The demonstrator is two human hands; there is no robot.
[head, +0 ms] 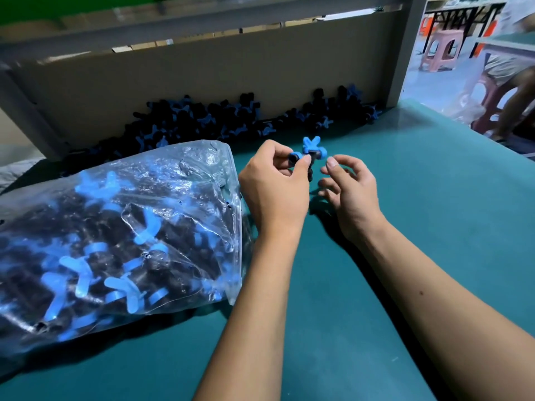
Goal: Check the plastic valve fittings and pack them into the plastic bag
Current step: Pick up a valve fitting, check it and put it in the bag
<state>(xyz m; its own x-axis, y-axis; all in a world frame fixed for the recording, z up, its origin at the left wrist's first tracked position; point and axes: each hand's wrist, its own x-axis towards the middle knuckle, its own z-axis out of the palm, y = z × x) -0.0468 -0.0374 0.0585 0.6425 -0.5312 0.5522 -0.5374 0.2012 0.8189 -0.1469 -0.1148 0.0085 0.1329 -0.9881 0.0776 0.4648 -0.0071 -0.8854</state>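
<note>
Most fittings were already in the plastic bag (121, 241), though a pile of fittings (220, 117) remained. My left hand (275, 186) pinched one valve fitting (311, 153) for checking; my right hand (351, 189) was loosely open, empty.

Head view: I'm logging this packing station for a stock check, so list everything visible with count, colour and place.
Clear plastic bag: one, transparent, lying on its side at left on the table, stuffed with black-and-blue fittings.
Loose plastic valve fittings: a heap too many to count, black with blue handles, along the back panel.
Held valve fitting: one, black body, blue caps and handle, above the table centre.
Green table mat: one, teal.
Grey back panel: one, upright behind the heap.
Pink plastic stool: one, far right background; a second person sits nearby.
Left hand: pinches the fitting.
Right hand: beside the fitting, fingers relaxed, holding nothing.
</note>
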